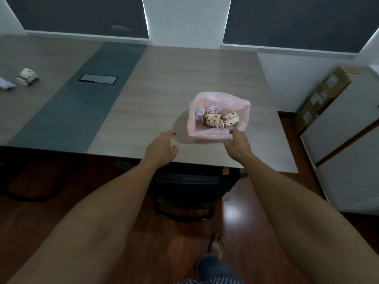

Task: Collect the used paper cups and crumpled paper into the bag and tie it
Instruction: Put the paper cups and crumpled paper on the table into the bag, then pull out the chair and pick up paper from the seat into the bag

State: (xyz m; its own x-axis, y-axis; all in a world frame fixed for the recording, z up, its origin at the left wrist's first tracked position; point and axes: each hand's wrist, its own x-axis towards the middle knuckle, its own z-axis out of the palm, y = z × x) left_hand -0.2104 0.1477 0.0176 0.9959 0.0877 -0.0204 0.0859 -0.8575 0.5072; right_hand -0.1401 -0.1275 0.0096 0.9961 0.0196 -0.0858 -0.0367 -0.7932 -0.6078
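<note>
Looking down at the worktop (164, 83) from the head view, I've got the pink bag (219, 115) sitting open near the right end, and my right hand (238, 143) is pinching its near rim, thumb and fingers curled onto the plastic. The left hand (162, 148) hovers just left of the bag with fingers loosely spread, holding nothing, not touching the bag as far as I can see. Inside the bag there are two spotted paper cups (220, 119) lying on their sides, and two wads of crumpled paper (207, 111) behind them toward the far left of the opening. So that part is sorted, but the job isn't finished: way over at the far left of the worktop there's another paper cup (27, 76) tipped on its side, mouth pointing near-left, and a crumpled paper wad (6, 84) just left of it, partly cut off by the frame edge. That's the thing the next move hangs on, I reckon: the leftovers lie well apart from both hands, off to the left, and the left hand is clearly the nearer one, while the right already has the bag. Either the bag travels left or I go fetch. Can't tell if more rubbish sits beyond the left edge, and the whole picture is a bit soft, so how firm the pinch on the rim is I can't really say.
</note>
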